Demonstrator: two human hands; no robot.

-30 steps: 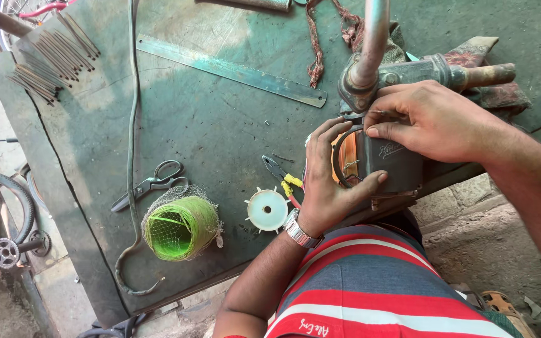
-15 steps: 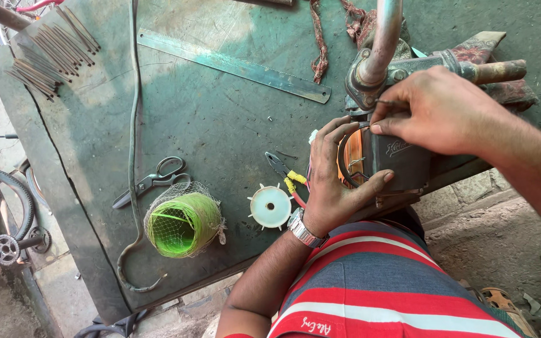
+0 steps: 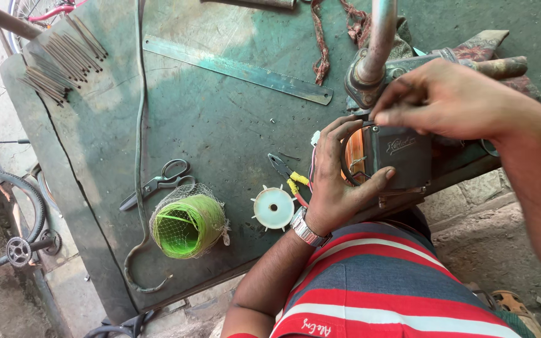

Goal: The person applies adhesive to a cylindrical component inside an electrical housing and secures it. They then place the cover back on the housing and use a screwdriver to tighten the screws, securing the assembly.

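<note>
Motor housing (image 3: pixel 399 156), dark grey with copper windings showing at its open end, sits at the near right edge of the green surface (image 3: pixel 220 125), just below a clamp fixture with an upright metal pipe (image 3: pixel 377 44). Your left hand (image 3: pixel 336 181) cups the open end, thumb under the body and fingers curled over the top; this grip steadies the housing, probably so it cannot roll while the other hand works. Your right hand (image 3: pixel 446 100) comes in from the right, fingertips pinched narrow at the housing's upper edge; whether they hold a wire or a small part, I cannot tell.

Yellow-handled pliers (image 3: pixel 289 178) and a white plastic fan wheel (image 3: pixel 273 208) lie just beside your left wrist, within easy reach. Farther left: green netted spool (image 3: pixel 186 225), scissors (image 3: pixel 158 183), a long steel rule (image 3: pixel 239 69), and a bundle of thin rods (image 3: pixel 61 59) at the far corner.

Against the frame half a second back: both hands keep much the same hold. Your right fingertips have shifted slightly toward the top left corner of the housing. Surface items unchanged.
</note>
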